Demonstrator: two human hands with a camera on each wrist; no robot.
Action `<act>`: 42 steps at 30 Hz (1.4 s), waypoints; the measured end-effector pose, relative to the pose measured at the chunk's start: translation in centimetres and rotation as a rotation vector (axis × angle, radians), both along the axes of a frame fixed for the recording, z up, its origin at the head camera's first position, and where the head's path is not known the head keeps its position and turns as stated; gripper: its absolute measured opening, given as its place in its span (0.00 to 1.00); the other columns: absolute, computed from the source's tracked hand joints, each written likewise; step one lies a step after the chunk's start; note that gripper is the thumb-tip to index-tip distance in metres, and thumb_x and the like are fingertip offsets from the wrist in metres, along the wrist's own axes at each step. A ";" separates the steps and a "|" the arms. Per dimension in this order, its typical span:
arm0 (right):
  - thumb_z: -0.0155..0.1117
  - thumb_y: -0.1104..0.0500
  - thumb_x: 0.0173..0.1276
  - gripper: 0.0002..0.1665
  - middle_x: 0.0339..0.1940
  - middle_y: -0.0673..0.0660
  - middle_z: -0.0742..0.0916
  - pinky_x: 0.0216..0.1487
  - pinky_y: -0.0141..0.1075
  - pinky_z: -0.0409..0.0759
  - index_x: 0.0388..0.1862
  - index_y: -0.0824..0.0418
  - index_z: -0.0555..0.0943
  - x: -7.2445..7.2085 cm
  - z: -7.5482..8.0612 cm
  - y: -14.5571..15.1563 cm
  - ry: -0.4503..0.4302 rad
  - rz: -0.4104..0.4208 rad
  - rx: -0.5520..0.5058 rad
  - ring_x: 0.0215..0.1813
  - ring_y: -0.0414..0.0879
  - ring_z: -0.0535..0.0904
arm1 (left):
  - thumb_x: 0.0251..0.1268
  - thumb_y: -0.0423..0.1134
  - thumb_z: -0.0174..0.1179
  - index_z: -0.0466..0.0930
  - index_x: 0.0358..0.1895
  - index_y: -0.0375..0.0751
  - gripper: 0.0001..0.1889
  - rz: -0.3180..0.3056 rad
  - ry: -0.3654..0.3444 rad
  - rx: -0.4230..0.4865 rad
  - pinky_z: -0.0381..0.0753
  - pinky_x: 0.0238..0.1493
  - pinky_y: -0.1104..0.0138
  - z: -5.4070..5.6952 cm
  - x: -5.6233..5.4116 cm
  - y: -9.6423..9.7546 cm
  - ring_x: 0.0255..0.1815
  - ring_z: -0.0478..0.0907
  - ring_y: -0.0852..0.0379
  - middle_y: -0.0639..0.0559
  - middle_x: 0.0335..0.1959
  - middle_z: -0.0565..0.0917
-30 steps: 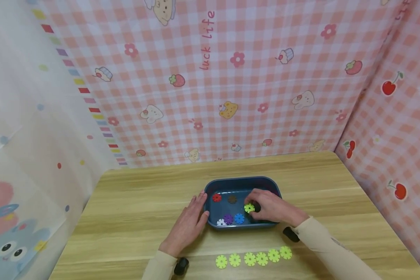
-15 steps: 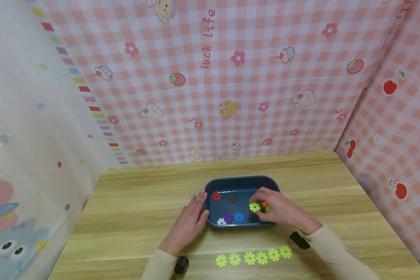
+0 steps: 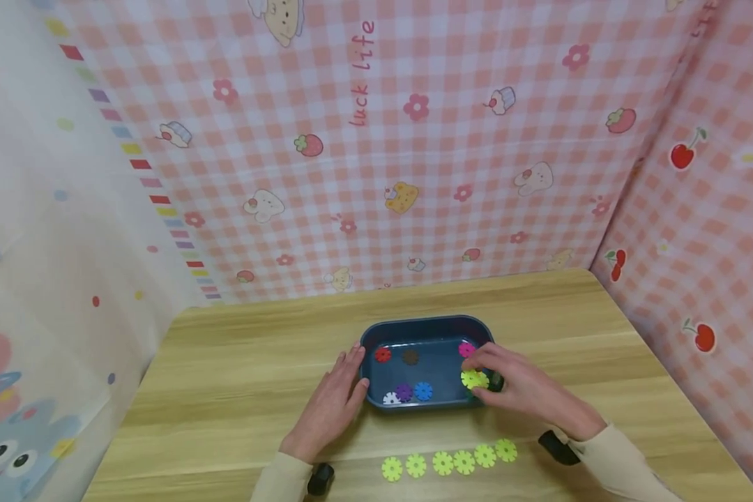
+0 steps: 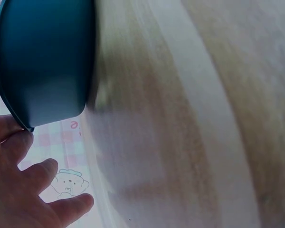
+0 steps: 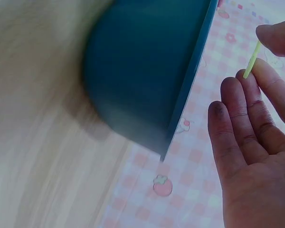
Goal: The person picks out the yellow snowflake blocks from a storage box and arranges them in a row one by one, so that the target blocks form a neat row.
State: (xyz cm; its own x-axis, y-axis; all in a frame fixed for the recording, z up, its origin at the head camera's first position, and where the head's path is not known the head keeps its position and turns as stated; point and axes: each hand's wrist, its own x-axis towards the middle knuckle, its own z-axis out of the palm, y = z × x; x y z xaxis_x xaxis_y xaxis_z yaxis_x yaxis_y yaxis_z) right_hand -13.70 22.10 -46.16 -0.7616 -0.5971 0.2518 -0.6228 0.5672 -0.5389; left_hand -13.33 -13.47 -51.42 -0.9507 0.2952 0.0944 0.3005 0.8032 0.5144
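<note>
My right hand pinches a yellow-green notched plastic disc between thumb and index finger, over the right end of a dark blue tray. In the right wrist view that disc appears edge-on, above rim height, with the other fingers extended. My left hand rests at the tray's left side; in the left wrist view its fingers touch the rim, spread and fairly straight. Inside the tray lie a red disc, a brown one, a white one, a purple one, a blue disc and a pink disc. My right hand partly hides that end.
Several yellow-green discs form a row on the wooden table in front of the tray. Behind the table hangs a pink checked cloth, with more patterned cloth at both sides.
My right hand, pinching the yellow-green disc, has moved right towards the tray's right rim, uncovering the pink disc. The left hand keeps its place at the tray. The head view has shifted slightly.
</note>
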 end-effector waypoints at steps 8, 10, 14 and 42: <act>0.75 0.62 0.65 0.16 0.50 0.44 0.83 0.52 0.45 0.85 0.52 0.57 0.86 1.8 0.0 2.4 -0.017 -0.070 0.027 0.50 0.41 0.80 | 0.85 0.48 0.48 0.57 0.83 0.42 0.31 -0.017 0.001 -0.001 0.61 0.73 0.35 0.0 0.0 0.1 0.83 0.54 0.40 0.49 0.84 0.56; 0.75 0.63 0.64 0.17 0.49 0.43 0.83 0.52 0.44 0.85 0.52 0.56 0.86 2.1 -0.2 2.9 0.009 -0.070 0.017 0.50 0.39 0.80 | 0.85 0.48 0.48 0.56 0.83 0.42 0.31 -0.019 0.003 0.003 0.61 0.74 0.35 -0.1 0.0 0.2 0.83 0.54 0.40 0.49 0.84 0.56; 0.77 0.65 0.61 0.19 0.48 0.42 0.83 0.49 0.39 0.85 0.51 0.54 0.86 2.7 -0.7 3.9 0.107 -0.043 -0.020 0.48 0.37 0.80 | 0.84 0.48 0.48 0.57 0.83 0.42 0.31 -0.013 0.013 0.008 0.61 0.74 0.35 0.0 0.0 0.2 0.83 0.54 0.40 0.49 0.84 0.56; 0.78 0.62 0.63 0.19 0.49 0.44 0.86 0.51 0.32 0.84 0.51 0.50 0.84 6.2 -5.0 7.0 0.008 -0.030 -0.007 0.51 0.38 0.82 | 0.85 0.49 0.48 0.56 0.83 0.43 0.32 -0.007 0.011 0.002 0.61 0.74 0.36 -0.1 0.0 0.0 0.83 0.53 0.41 0.50 0.84 0.56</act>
